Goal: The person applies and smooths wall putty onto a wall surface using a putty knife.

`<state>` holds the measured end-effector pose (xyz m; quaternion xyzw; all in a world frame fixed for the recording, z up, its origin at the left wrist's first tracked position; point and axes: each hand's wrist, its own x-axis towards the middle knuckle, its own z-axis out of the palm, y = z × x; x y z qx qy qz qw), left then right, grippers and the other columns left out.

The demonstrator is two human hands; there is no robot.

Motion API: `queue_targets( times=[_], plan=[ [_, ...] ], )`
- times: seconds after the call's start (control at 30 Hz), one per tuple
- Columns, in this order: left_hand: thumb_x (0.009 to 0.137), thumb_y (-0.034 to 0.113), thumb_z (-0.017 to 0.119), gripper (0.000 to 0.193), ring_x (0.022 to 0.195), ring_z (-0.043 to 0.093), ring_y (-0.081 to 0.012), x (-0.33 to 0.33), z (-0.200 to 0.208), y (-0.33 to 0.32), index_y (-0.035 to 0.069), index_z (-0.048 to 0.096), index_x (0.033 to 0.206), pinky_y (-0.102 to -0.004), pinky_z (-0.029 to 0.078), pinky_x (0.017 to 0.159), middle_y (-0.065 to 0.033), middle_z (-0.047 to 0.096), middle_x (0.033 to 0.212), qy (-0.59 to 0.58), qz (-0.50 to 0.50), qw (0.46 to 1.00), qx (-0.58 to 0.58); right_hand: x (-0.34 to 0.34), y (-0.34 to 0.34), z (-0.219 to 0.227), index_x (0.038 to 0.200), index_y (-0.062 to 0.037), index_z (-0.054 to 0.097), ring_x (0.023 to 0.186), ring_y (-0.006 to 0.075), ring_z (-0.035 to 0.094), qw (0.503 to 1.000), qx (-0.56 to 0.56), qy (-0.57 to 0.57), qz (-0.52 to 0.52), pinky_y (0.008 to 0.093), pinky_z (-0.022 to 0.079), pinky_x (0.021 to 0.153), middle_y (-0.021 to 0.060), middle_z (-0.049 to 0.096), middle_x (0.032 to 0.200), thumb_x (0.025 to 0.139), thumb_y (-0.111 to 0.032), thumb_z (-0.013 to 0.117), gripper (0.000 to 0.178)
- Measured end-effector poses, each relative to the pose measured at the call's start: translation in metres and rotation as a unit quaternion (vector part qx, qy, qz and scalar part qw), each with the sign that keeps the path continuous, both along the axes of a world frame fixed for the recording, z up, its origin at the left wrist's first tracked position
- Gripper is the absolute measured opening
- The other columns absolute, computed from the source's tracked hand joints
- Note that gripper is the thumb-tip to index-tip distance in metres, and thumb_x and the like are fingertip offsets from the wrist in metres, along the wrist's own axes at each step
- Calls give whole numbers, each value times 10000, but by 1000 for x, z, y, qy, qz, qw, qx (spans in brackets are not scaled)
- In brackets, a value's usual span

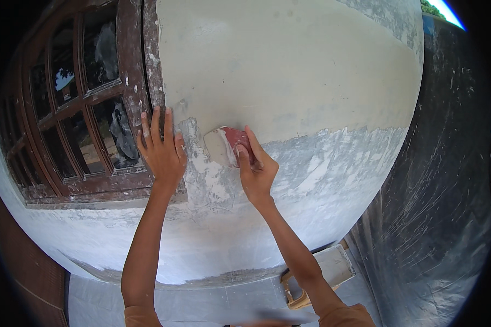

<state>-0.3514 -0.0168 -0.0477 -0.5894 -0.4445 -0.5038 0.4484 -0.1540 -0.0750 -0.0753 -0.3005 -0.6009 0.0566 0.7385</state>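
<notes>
My right hand grips a putty knife by its red part, thumb on the near side. Its pale, putty-smeared blade rests against the wall, at the border between a smooth cream coat above and a patchy grey and white surface below. My left hand is spread with fingers apart, fingertips at the edge of the brown wooden window frame and the palm over the wall beside it. Whitish residue shows on the fingers of both hands.
A brown window with smeared panes fills the left. Dark plastic sheeting hangs at the right. Low down stands a wooden stool with a pale, putty-smeared tray or board on it. Grey sheeting covers the floor.
</notes>
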Motion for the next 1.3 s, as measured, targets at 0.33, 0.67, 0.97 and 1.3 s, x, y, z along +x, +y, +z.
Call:
queue_targets(
  times=[0.33,0.67,0.97,1.3],
  plan=[
    [1022,299,276,501,1434,225,-342,5,-1,0,104,352,1478,-535,169,1109,-119,339,1511,-4,-14,1000,7,10,-7,5,1331,-24,556,850,100,637,995,60,66,34,237,495,805,105,710,961,910,-21,633,428],
    [1027,303,268,495,1432,237,-340,9,-4,0,107,347,1475,-543,191,1094,-116,352,1504,-15,-27,999,10,65,-21,18,1387,18,468,960,124,633,974,67,216,-27,234,499,845,142,672,1112,954,-24,564,445],
    [1018,273,274,501,1439,218,-345,-5,-4,-2,92,336,1480,-534,167,1111,-117,330,1521,19,5,1000,0,16,17,27,1341,-32,545,834,87,622,994,66,88,-7,226,501,713,117,702,1014,935,-43,600,410],
    [1023,263,264,489,1436,228,-347,-2,-3,-1,92,342,1474,-533,171,1105,-123,351,1507,-1,-16,1000,8,1,4,38,1316,-11,566,889,81,617,996,46,57,40,229,489,819,99,701,986,925,-40,618,396]
  ],
)
